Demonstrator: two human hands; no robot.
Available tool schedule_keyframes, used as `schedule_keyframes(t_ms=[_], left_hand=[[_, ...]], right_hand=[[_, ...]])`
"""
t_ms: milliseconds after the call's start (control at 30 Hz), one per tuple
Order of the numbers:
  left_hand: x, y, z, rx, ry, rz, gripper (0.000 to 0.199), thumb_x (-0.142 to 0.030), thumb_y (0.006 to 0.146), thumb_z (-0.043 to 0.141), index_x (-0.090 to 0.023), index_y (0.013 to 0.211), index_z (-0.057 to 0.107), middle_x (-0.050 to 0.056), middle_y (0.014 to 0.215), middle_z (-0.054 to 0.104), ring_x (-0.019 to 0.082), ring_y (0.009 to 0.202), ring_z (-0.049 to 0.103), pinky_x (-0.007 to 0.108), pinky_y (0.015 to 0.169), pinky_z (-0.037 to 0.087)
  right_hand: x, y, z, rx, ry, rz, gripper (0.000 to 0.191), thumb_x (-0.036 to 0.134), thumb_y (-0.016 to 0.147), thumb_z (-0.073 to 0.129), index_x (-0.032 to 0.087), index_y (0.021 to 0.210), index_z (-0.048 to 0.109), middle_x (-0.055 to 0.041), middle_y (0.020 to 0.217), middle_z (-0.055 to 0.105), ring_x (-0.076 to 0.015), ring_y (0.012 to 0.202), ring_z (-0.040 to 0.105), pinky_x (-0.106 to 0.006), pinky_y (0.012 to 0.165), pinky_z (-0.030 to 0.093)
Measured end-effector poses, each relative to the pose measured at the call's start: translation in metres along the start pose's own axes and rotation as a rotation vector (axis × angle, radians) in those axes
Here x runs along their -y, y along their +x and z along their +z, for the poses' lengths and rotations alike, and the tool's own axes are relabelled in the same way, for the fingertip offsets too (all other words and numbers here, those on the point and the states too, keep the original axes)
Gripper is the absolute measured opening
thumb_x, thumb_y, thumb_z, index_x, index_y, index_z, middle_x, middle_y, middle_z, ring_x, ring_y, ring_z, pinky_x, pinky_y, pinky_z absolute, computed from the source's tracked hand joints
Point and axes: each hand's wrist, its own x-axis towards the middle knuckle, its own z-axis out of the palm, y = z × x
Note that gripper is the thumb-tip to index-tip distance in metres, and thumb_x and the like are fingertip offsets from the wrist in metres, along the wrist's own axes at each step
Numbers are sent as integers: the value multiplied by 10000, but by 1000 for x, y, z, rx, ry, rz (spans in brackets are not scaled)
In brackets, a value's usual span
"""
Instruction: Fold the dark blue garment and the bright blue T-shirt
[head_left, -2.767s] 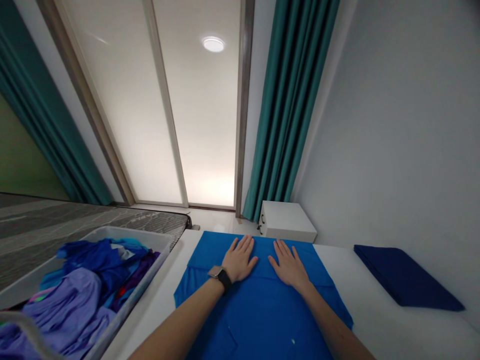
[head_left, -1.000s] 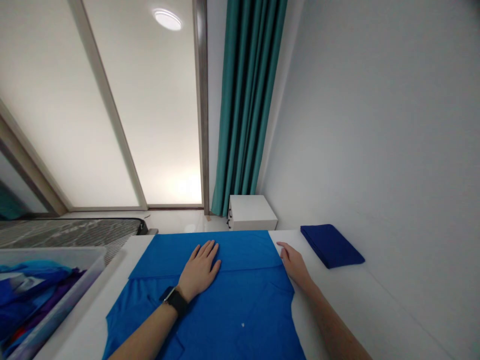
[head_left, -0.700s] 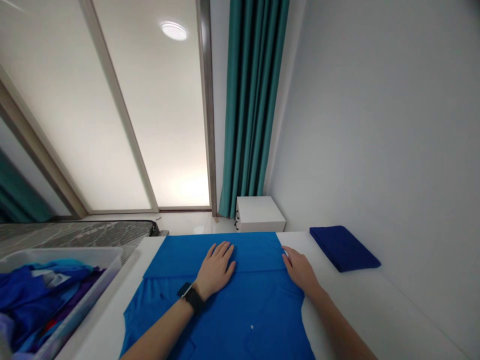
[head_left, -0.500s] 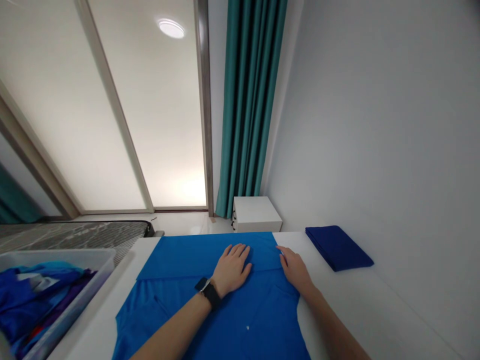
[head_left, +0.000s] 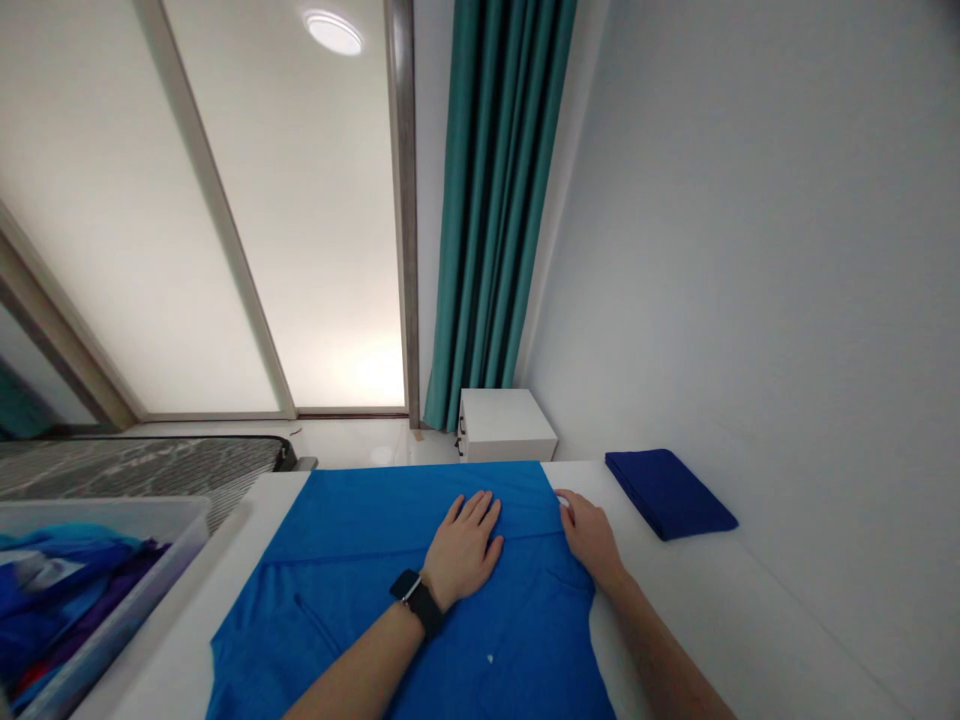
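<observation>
A bright blue garment lies spread on the white table, its far part reaching the table's back edge, with a crease running across it. My left hand, with a black watch at the wrist, rests flat on the cloth, fingers spread. At the garment's right edge is my right hand, its fingers curled in with thumb and forefinger near the cloth; whether they pinch it is hidden. A small white spot shows on the garment nearer to me.
A folded dark blue cloth lies at the table's back right, by the wall. On the left stands a clear plastic bin of clothes. Beyond the table are a white cabinet, a green curtain and a grey mattress.
The view has shifted slightly. My left hand stays flat on the garment, while the fingers of my right hand have curled in more at its right edge.
</observation>
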Motion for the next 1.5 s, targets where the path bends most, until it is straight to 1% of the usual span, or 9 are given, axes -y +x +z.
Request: schedule_keyframes(t_ms=[167,267,467,633,800,900,1033,1367,1500], left_hand=[[-1,0,0,-29,14,1,487,-399,986,354,-206,1425,438,86,1489,442,234,1384,377,476,1166,260],[-1,0,0,-44,18,5,482,-396,985,355,-208,1421,445,87,1485,448,236,1381,381,478,1165,262],[-1,0,1,-44,13,1,480,-388,984,360,-207,1421,443,90,1479,455,242,1378,382,485,1166,257],[-1,-1,-1,-40,-2,1,473,-379,984,355,-210,1416,448,88,1479,454,243,1379,377,484,1169,248],[-1,0,-1,-35,-5,-2,474,-384,983,354,-212,1415,445,85,1475,458,247,1373,381,483,1171,240],[-1,0,0,-35,-1,-3,476,-386,984,349,-210,1417,441,87,1474,458,247,1376,376,483,1174,229],[-1,0,1,-41,5,-2,477,-386,982,353,-208,1415,441,93,1475,455,245,1375,376,482,1176,219],[-2,0,-1,-23,0,-19,481,-378,982,348,-203,1421,439,95,1480,451,251,1379,376,476,1157,264],[-2,0,-1,-12,-3,-24,472,-380,981,350,-196,1399,470,100,1477,454,250,1375,383,467,1149,282]], right_hand=[[-1,2,-2,-49,122,56,408,240,907,313,151,1165,616,-109,1112,689,-223,998,638,-338,876,447],[1,7,-8,-24,150,107,374,243,903,325,163,1098,634,-89,1004,706,-205,882,651,-303,790,452],[3,12,-19,93,40,185,255,241,926,375,205,861,618,-25,774,678,-167,720,621,-247,635,369],[3,2,-23,114,-22,202,328,300,963,390,212,699,564,-40,715,660,-170,690,601,-253,598,307],[12,-6,-26,135,-61,204,304,372,966,435,223,741,576,-19,716,671,-174,681,615,-256,597,316],[20,-5,-26,140,-173,190,298,411,960,464,218,760,574,-30,723,678,-190,695,633,-266,609,327],[25,-3,-24,154,-275,166,286,359,981,437,208,780,571,-52,767,694,-204,750,655,-279,633,333],[25,-3,-27,148,-236,208,196,302,953,449,217,818,563,-31,780,692,-181,750,650,-268,621,327],[21,8,-27,188,-166,264,213,307,962,413,222,863,581,-40,816,699,-192,765,650,-266,595,307]])
